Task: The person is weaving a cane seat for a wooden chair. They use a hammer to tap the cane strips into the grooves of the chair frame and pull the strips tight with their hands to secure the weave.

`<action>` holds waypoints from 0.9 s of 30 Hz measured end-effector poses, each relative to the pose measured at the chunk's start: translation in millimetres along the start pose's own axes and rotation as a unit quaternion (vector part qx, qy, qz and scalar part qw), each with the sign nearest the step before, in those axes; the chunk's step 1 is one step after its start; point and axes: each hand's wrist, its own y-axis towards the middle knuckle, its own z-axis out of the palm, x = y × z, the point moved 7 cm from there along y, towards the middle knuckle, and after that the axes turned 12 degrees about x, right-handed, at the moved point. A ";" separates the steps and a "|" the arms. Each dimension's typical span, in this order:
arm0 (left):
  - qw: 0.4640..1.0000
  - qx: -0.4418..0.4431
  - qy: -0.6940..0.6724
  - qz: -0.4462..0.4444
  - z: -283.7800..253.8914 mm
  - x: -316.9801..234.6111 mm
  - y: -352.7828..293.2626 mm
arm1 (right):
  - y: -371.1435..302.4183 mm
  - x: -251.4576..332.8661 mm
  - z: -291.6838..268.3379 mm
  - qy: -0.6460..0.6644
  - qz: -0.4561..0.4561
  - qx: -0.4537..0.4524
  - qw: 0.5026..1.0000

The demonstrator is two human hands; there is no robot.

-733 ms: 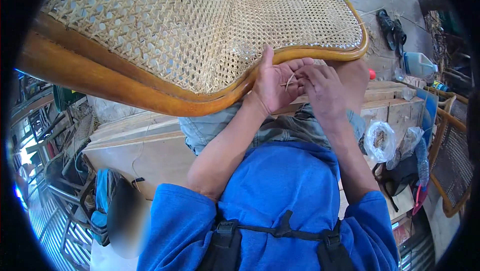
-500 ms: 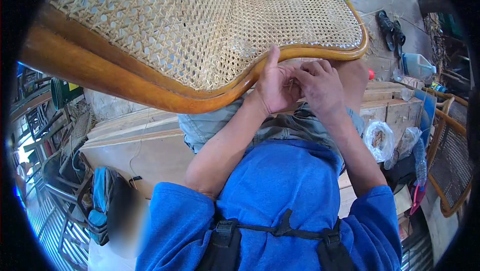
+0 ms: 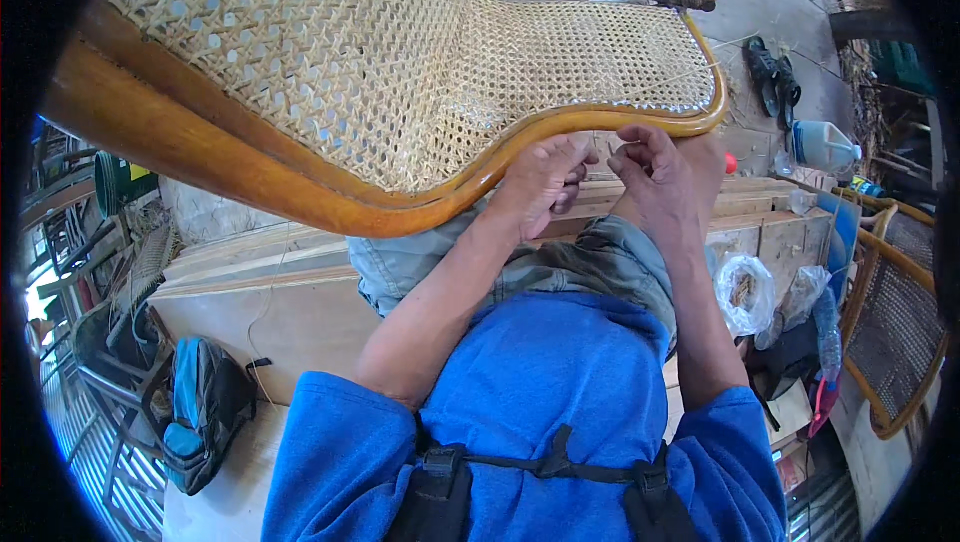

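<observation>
Before me lies a chair frame of glossy brown wood (image 3: 330, 214) with a woven cane panel (image 3: 400, 72), its lower rim close above my lap. Just below that rim my left hand (image 3: 545, 185) is curled, thumb pressed on the forefinger. My right hand (image 3: 662, 177) faces it a short gap away, thumb and fingertips brought together in a pinch. Whatever the fingers hold is too small to make out. Neither hand touches the cane weave.
Wooden boards (image 3: 270, 267) run under my legs. To the left are a backpack (image 3: 205, 412) and stacked chair frames. On the right stand a plastic bag of scraps (image 3: 744, 294), a plastic jug (image 3: 822, 145), sandals (image 3: 772, 77) and another cane chair piece (image 3: 893, 312).
My hands have drawn apart from touching each other. The left has turned from an upright thumb and open palm to curled fingers; the right has shifted slightly right.
</observation>
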 end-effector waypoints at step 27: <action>0.990 0.006 0.140 0.034 9.7 6.5 2.0 | -17.6 -31.2 27.5 0.398 0.028 0.067 0.914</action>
